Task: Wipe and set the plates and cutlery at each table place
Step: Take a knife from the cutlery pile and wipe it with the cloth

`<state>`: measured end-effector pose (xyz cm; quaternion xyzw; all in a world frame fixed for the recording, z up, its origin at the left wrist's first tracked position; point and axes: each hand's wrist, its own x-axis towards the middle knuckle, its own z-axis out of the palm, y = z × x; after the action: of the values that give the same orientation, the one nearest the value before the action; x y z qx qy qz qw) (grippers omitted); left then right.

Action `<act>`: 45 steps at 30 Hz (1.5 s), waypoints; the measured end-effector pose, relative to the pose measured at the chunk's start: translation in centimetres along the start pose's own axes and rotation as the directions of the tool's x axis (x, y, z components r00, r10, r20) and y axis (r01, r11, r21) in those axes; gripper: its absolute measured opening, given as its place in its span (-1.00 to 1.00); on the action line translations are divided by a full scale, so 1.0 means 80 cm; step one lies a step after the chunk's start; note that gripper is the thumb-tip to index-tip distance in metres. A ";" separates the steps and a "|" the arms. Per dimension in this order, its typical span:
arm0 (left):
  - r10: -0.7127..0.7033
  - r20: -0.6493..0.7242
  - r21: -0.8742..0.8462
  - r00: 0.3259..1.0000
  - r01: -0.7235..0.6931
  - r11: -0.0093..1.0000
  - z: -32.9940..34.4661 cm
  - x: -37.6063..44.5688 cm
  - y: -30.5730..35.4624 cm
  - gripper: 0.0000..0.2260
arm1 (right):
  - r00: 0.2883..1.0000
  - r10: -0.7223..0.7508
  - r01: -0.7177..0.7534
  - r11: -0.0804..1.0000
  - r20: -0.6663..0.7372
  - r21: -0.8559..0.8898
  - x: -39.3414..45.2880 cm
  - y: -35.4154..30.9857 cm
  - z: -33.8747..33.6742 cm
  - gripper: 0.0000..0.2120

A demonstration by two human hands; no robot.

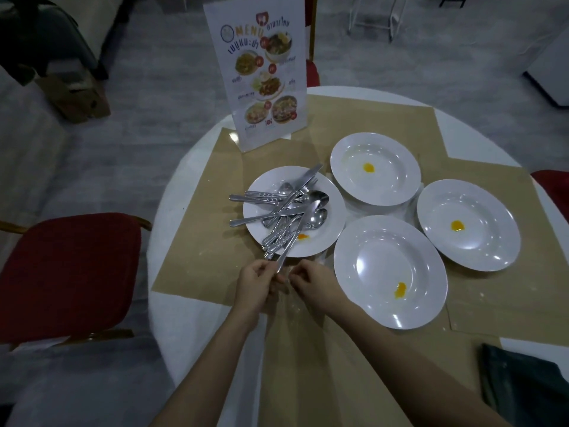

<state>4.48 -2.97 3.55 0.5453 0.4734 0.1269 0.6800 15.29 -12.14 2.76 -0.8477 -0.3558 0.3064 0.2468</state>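
Note:
Several white plates stand on a round table point(184, 312) laid with brown paper mats; each has a yellow smear. The left plate point(334, 217) carries a heap of steel cutlery point(286, 208): knives, forks and spoons. My left hand point(255, 285) grips the handle end of one piece point(297, 238) that slants up over this plate's near rim. Just to its right, my right hand point(311, 283) has its fingers curled at the same handle end, pinching it. The nearest plate point(391, 275) lies right of my right hand; another plate point(375, 167) sits behind it and one more point(468, 224) at the right.
A standing menu card point(261, 72) is at the table's back left. A red chair point(67, 272) stands left of the table; another red seat point(554, 189) shows at the right edge. A dark folded cloth point(523, 386) lies at the table's near right.

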 end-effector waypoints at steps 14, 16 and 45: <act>0.020 0.290 0.135 0.957 -0.061 0.989 -0.007 -0.032 0.005 -0.90 | 0.984 -0.164 0.160 0.986 -0.067 -0.052 -0.028 0.014 0.002 -0.90; 0.024 0.307 0.142 0.951 -0.071 0.987 -0.010 -0.051 0.004 -0.91 | 0.983 -0.162 0.158 0.986 -0.088 -0.048 -0.045 0.016 -0.003 -0.85; 0.049 0.167 0.410 0.985 -0.115 0.905 0.228 -0.266 -0.164 -0.75 | 0.948 0.104 -0.198 0.933 -0.301 -0.302 -0.342 0.376 -0.155 -0.07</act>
<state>3.20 -33.89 2.23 0.7057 0.4126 0.0091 0.5759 22.19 -54.11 1.56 -0.9366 -0.2965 0.1381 0.1255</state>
